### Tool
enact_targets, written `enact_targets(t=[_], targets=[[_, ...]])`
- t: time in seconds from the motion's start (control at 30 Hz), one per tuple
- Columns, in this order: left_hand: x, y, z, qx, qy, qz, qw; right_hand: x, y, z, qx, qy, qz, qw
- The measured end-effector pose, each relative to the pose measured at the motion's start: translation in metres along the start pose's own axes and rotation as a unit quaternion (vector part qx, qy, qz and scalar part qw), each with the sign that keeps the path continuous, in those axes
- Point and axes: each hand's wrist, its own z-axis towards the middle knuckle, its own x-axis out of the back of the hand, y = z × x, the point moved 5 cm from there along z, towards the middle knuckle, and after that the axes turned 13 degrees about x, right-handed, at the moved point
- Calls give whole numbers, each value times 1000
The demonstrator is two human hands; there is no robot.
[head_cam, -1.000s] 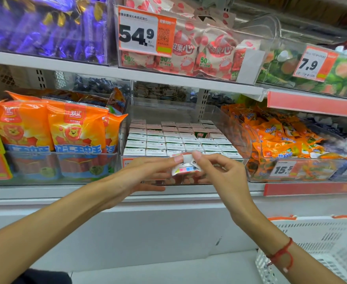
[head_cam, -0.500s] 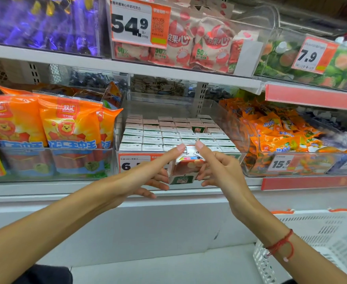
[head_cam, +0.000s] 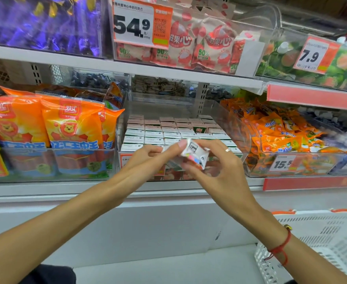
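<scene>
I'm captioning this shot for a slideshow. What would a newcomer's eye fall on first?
Dead centre, the left hand and the right hand hold a small white carton in front of the shelf's rows of cartons. Next comes the big 54.9 price tag on the upper shelf, then the bright orange lion-printed packs in the bin at left.

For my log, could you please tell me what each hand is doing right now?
Left hand: pinches the upper left corner of the small white carton.
Right hand: grips the same carton.
</scene>
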Motion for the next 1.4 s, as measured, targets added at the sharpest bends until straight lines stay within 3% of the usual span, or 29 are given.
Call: enact_targets(t=[0.13, 0.23, 0.43, 0.67, 0.83, 0.93, 1.0, 1.07, 1.17, 1.4], targets=[[5, 1, -2, -34, -37, -57, 997, 7, 20, -2, -155, 73, 150, 974], [6, -1, 3, -44, -58, -94, 993, 7, 33, -8, -237, 42, 184, 953], [9, -4, 9, -16, -62, -162, 985, 7, 33, -7, -266, 59, 206, 940], [3, -10, 12, 43, -85, -146, 985, 0, 42, -15, -364, 24, 173, 915], [7, -4, 7, -13, -54, -160, 986, -2, 42, -14, -306, -21, 205, 929], [13, 10, -5, -171, 32, -109, 979, -5, 35, -13, -220, -39, 176, 959], [9, 20, -20, -290, 64, -17, 955, -2, 30, -8, -139, -37, 106, 984], [2, 25, -31, -348, 86, 47, 932, 3, 28, -4, -79, -32, 25, 996], [-2, 27, -34, -366, 105, 70, 922, 6, 26, -2, -16, -25, -55, 998], [5, 22, -26, -353, 115, 7, 929, 6, 13, -1, 71, 11, -119, 990]])
